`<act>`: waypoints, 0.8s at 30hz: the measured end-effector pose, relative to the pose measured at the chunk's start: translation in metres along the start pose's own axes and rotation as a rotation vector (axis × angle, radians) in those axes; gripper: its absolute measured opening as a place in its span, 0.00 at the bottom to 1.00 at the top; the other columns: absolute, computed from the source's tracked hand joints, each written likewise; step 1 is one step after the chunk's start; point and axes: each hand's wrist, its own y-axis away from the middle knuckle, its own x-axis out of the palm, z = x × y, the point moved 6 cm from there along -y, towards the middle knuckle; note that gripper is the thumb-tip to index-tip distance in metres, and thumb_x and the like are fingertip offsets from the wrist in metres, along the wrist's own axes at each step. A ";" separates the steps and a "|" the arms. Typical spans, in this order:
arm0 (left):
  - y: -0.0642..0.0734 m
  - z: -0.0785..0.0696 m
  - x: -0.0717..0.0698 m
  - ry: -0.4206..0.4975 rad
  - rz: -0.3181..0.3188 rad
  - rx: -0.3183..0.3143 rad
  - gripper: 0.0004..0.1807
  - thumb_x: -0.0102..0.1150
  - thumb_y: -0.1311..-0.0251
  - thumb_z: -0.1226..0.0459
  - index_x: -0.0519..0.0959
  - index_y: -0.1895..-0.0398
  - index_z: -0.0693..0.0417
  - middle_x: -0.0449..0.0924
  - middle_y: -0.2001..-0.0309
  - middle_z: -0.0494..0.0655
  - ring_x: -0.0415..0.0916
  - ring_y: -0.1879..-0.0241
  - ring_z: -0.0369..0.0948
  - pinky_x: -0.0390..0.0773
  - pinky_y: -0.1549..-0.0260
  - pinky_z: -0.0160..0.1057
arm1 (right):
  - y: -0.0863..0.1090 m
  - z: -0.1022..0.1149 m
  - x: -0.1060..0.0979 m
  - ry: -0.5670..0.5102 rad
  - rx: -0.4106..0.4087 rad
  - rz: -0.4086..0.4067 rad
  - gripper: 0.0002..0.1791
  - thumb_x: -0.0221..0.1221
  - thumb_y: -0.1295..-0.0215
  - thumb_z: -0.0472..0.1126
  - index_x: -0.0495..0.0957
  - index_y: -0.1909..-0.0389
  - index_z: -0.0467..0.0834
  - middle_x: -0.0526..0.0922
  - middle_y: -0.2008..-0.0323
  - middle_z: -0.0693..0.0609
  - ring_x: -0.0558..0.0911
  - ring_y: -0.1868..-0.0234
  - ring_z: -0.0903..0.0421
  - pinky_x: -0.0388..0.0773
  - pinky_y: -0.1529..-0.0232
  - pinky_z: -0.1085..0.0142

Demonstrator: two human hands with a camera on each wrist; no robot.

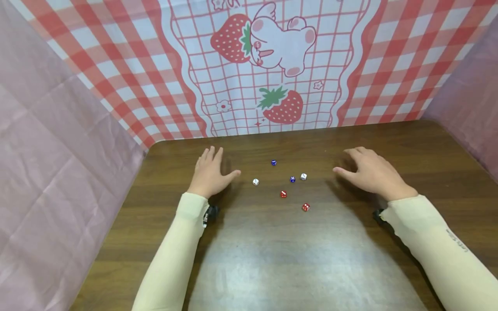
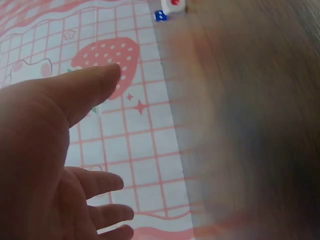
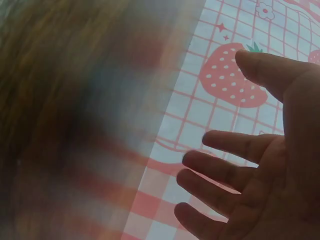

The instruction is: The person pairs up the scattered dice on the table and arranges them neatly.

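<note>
Several small dice lie scattered on the wooden table between the two hands. In the head view there are a far blue die [image 1: 274,163], another blue die [image 1: 292,179] beside a white die [image 1: 303,176], a white die [image 1: 255,182] at the left, a red die [image 1: 283,194] and a nearer red die [image 1: 306,207]. The left hand [image 1: 212,173] is over the table, fingers spread and holding nothing, its thumb toward the left white die. On the right, the right hand [image 1: 371,172] is likewise empty, its thumb pointing at the dice. The left wrist view catches a blue die [image 2: 160,15] at its top.
A brown wooden table [image 1: 249,259] carries the dice. Behind it hangs a red-and-white checked cloth [image 1: 241,116] with strawberries and a white cartoon animal. Pink fabric [image 1: 46,151] hangs along the left side, and more at the right.
</note>
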 end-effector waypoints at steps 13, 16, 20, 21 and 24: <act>0.007 -0.040 0.004 0.037 0.038 0.141 0.41 0.68 0.36 0.44 0.71 0.26 0.56 0.66 0.26 0.56 0.60 0.25 0.54 0.63 0.28 0.55 | 0.006 0.019 0.004 -0.028 -0.057 0.074 0.38 0.60 0.28 0.62 0.74 0.34 0.35 0.75 0.36 0.32 0.74 0.35 0.32 0.70 0.41 0.33; 0.009 -0.051 0.007 0.040 0.038 0.181 0.38 0.69 0.37 0.45 0.74 0.29 0.55 0.72 0.31 0.54 0.66 0.29 0.53 0.67 0.31 0.54 | 0.008 0.027 0.004 -0.045 -0.087 0.092 0.36 0.60 0.28 0.62 0.75 0.36 0.35 0.78 0.39 0.34 0.77 0.38 0.35 0.73 0.43 0.36; 0.014 -0.068 0.012 0.043 0.051 0.227 0.33 0.69 0.36 0.47 0.78 0.33 0.52 0.77 0.35 0.51 0.70 0.34 0.51 0.72 0.35 0.52 | 0.009 0.037 0.007 -0.065 -0.142 0.105 0.32 0.63 0.29 0.58 0.78 0.39 0.36 0.83 0.44 0.38 0.82 0.44 0.40 0.77 0.45 0.39; 0.016 -0.073 0.013 0.046 0.055 0.244 0.31 0.70 0.36 0.48 0.79 0.34 0.53 0.78 0.37 0.51 0.72 0.35 0.51 0.72 0.36 0.52 | 0.010 0.040 0.007 -0.073 -0.156 0.108 0.30 0.64 0.29 0.56 0.79 0.40 0.36 0.84 0.46 0.40 0.83 0.46 0.43 0.78 0.46 0.41; 0.019 -0.086 0.021 0.074 0.092 0.297 0.27 0.70 0.35 0.50 0.81 0.37 0.53 0.82 0.42 0.49 0.78 0.42 0.47 0.76 0.41 0.49 | 0.010 0.049 0.011 -0.102 -0.198 0.122 0.23 0.67 0.31 0.51 0.82 0.45 0.39 0.86 0.54 0.48 0.84 0.53 0.51 0.81 0.51 0.47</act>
